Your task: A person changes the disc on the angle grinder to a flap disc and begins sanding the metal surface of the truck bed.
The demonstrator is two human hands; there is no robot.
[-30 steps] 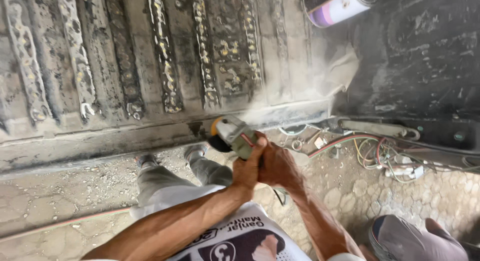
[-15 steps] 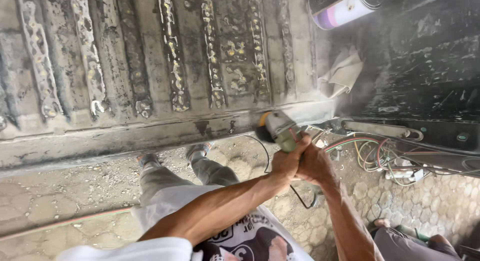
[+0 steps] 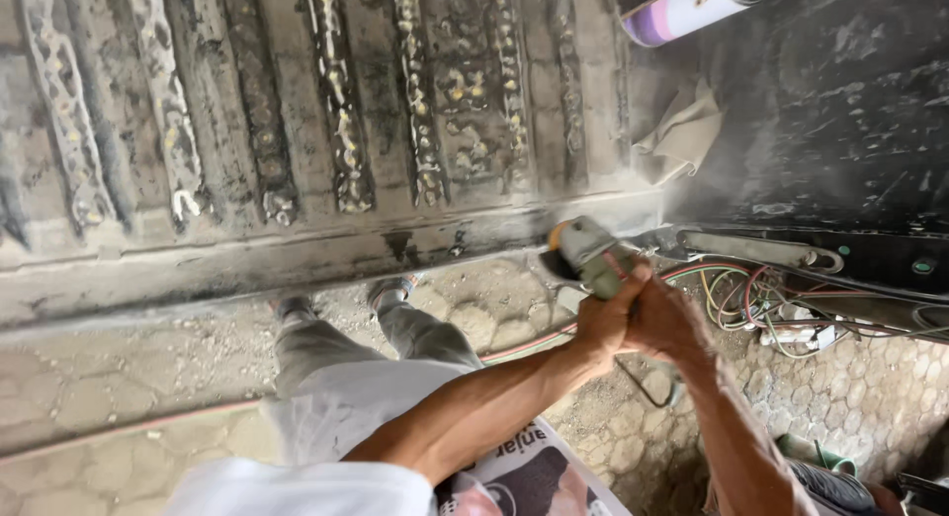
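Observation:
A dusty angle grinder [image 3: 581, 254] with an orange-edged disc is pressed against the lower edge of a ribbed, worn metal truck bed [image 3: 326, 160]. My left hand [image 3: 605, 318] and my right hand [image 3: 664, 318] are both wrapped around the grinder's body, close together. A haze of dust rises off the edge just right of the disc. The grinder's cable hangs below my hands.
A bundle of coloured wires [image 3: 761, 308] hangs under a dark panel at right. A crumpled cloth [image 3: 687, 130] and a purple-white spray can [image 3: 687, 7] lie on the bed. My legs and shoes [image 3: 395, 289] stand on patterned paving, with a thin red hose [image 3: 119, 429] across it.
Both hands and the grinder have moved to the right along the bed's lower edge, towards the corner by the wires.

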